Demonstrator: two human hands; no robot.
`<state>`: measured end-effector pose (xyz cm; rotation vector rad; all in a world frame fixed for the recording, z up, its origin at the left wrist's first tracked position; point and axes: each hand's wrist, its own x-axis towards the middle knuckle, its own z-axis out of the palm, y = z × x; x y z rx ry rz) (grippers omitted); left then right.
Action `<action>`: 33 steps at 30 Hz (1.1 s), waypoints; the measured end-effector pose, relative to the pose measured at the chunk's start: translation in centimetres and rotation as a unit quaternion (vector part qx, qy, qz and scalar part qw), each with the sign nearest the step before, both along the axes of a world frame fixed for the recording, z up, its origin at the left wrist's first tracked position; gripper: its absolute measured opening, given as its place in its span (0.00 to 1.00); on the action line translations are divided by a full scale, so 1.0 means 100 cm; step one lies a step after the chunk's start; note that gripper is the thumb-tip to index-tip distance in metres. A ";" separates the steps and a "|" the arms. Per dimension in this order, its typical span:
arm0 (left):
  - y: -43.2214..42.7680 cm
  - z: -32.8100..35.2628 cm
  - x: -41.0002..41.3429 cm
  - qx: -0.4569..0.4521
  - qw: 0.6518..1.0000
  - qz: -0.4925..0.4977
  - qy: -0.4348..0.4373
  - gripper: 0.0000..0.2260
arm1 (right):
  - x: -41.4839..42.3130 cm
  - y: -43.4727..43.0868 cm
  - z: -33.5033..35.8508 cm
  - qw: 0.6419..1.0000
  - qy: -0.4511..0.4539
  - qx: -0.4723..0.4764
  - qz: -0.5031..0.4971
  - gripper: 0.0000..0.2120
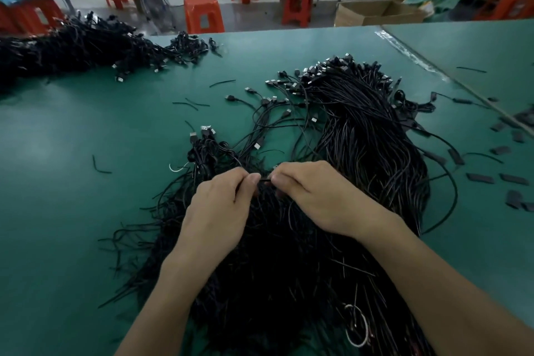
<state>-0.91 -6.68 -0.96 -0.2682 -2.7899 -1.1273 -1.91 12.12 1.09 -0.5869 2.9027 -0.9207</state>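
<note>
Short black strand [265, 180] held taut between both hands, directly above the big heap of black cables [274, 254]. Left hand [222, 205]: fingers curled, thumb and forefinger pinching the strand's left end. Right hand [312, 193]: same pinch on the right end, thumb tips nearly meeting across the gap. Only a short length of strand shows between the two pinches; cannot tell whether it is a tie or a cable end. The heap lies under both hands and forearms and runs toward the person, with loose ends fanning out on the left hand's side. Just beyond the left hand: a small bunch [205, 147] with USB plugs pointing away. Beyond the right hand and off to its outer side: a long thick bundle [361, 124], plug ends clustered at its far end, a few single leads straying between it and the small bunch. White wire loop [357, 326] on the heap beside the right forearm. Green bench [72, 182] carries everything. Short black offcuts [101, 166] scattered well out from the left hand; flat black pieces [479, 178] scattered well out from the right hand. Second large pile [72, 46] far beyond the left hand. Past the bench edge: orange stools [203, 14], open cardboard box [375, 13].
</note>
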 end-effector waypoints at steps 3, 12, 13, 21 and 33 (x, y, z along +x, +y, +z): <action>0.003 0.000 0.002 0.049 0.999 -0.016 0.004 0.17 | 0.007 -0.007 -0.001 0.993 0.017 -0.115 -0.032 0.08; 0.005 0.015 0.009 0.225 0.945 -0.134 -0.196 0.29 | 0.007 -0.010 0.003 0.943 0.037 -0.331 0.009 0.08; 0.004 0.018 0.010 0.269 0.919 -0.165 -0.236 0.28 | 0.007 -0.011 0.004 0.936 0.023 -0.352 0.008 0.07; -0.010 0.037 0.008 0.621 0.720 -0.186 -0.249 0.21 | 0.015 -0.021 -0.011 0.973 -0.041 -0.224 -0.038 0.09; 0.006 0.011 0.006 0.357 0.931 -0.049 0.057 0.12 | 0.041 -0.017 0.013 0.993 -0.074 -0.069 0.056 0.11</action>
